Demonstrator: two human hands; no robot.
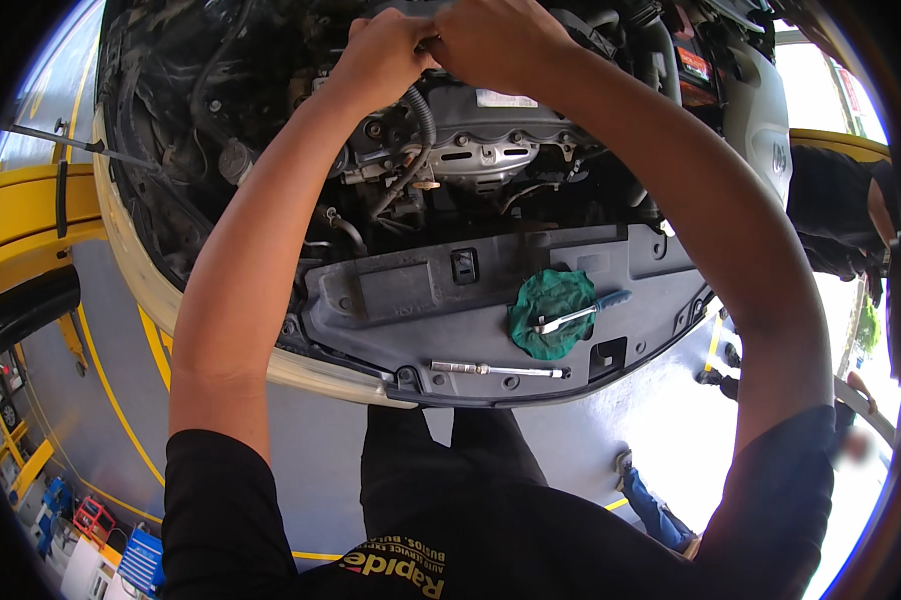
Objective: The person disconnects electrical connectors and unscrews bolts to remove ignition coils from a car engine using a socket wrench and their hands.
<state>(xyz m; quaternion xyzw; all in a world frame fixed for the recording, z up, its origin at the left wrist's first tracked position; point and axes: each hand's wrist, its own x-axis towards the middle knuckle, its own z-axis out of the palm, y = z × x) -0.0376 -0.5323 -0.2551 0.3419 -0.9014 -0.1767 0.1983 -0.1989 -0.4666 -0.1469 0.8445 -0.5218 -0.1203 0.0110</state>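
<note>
My left hand (385,55) and my right hand (485,40) meet high over the engine at the top of the view, fingers curled and close together; what they grip is hidden. Below them are a ribbed hose (420,130) and a metal heat shield (485,158). Nearer me, a dark plastic cover (390,300) spans the front of the engine bay. On it lie a crumpled green cloth (542,290) with a blue-handled ratchet (580,312) across it, and, just in front, a long silver tool (495,370).
A white reservoir (755,120) is at the bay's right. Yellow lift beams (25,200) stand left. Co-workers are at right (835,210), and another person's jeans-clad leg (650,505) shows low right. Red and blue equipment (95,517) sits bottom left.
</note>
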